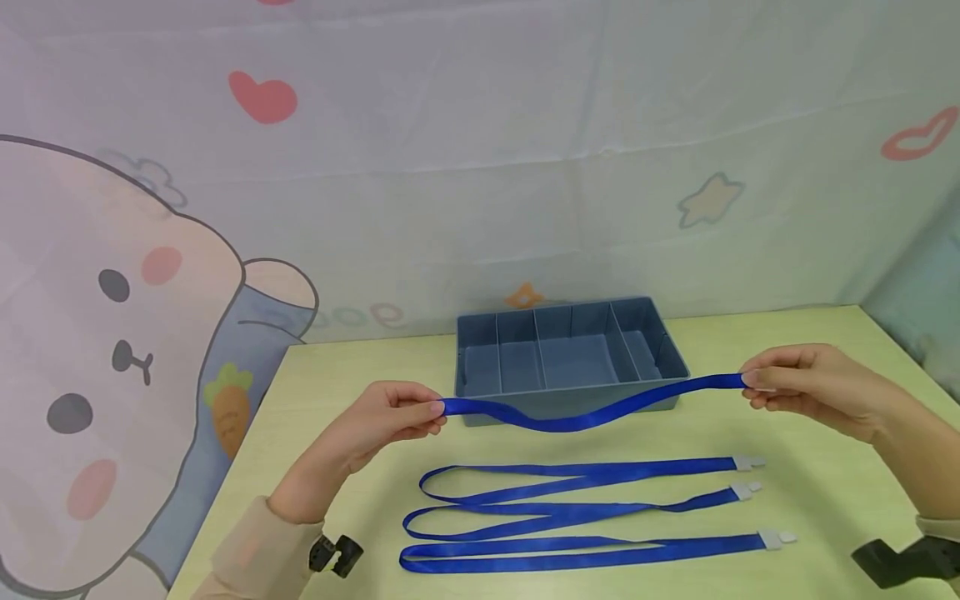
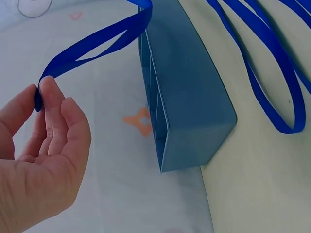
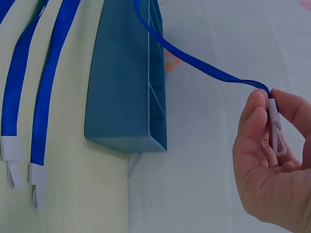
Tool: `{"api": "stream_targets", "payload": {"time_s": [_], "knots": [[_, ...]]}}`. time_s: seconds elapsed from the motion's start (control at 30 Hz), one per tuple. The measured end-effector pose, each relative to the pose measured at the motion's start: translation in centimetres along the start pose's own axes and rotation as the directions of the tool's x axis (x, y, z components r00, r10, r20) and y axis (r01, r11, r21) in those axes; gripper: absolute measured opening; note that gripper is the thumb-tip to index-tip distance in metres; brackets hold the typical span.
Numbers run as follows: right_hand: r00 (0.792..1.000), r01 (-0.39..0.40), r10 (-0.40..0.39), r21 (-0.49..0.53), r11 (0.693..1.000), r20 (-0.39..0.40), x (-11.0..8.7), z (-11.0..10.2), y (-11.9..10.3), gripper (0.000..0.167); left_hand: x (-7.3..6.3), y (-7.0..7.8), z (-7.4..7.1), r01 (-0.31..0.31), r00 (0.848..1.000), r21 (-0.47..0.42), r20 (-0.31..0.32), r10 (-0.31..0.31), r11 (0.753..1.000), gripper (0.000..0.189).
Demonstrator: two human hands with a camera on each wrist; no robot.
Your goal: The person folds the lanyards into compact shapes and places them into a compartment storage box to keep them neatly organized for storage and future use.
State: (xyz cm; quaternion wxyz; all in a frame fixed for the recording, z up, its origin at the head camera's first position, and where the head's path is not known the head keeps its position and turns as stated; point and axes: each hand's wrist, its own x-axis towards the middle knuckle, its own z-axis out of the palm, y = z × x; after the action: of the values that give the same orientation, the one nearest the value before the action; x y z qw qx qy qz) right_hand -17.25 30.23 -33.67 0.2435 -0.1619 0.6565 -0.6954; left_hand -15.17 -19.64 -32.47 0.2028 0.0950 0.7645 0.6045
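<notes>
A blue lanyard [image 1: 558, 423] hangs in a slack curve between the two hands, in front of the divided box. My left hand [image 1: 386, 421] pinches its looped end between thumb and fingertips. At the other end my right hand [image 1: 825, 390] pinches the lanyard by its white plastic clip [image 3: 275, 116], seen in the right wrist view. Below, on the table, several more blue lanyards lie in a stack of rows: a back one [image 1: 570, 475], a middle one [image 1: 555, 512] and a front one [image 1: 577, 557]. Their loops point left, their white clips right.
A grey-blue box [image 1: 570, 400] with several compartments stands at the table's back edge, behind the held lanyard. The pale yellow table [image 1: 360, 517] meets a printed cloth backdrop [image 1: 450, 167] with a cartoon animal on the left.
</notes>
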Motion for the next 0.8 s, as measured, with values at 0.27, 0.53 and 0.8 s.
{"api": "stream_targets", "payload": {"time_s": [0.27,0.53,0.8], "knots": [[0.999,-0.012,0.016,-0.084,0.996,0.047,1.0,1.2,-0.5,0.032,0.2,0.2,1.3,-0.034,0.999,-0.025,0.033,0.035,0.999,0.031],[0.998,0.018,-0.008,-0.136,0.991,0.070,2.0,2.8,-0.8,0.032,0.9,0.3,2.9,-0.044,0.997,-0.032,0.055,0.045,0.999,0.029],[0.995,0.004,0.008,-0.122,0.993,0.095,2.8,4.6,-1.0,0.027,1.9,-0.4,4.5,-0.063,0.993,-0.071,0.096,0.070,0.995,0.028]]}}
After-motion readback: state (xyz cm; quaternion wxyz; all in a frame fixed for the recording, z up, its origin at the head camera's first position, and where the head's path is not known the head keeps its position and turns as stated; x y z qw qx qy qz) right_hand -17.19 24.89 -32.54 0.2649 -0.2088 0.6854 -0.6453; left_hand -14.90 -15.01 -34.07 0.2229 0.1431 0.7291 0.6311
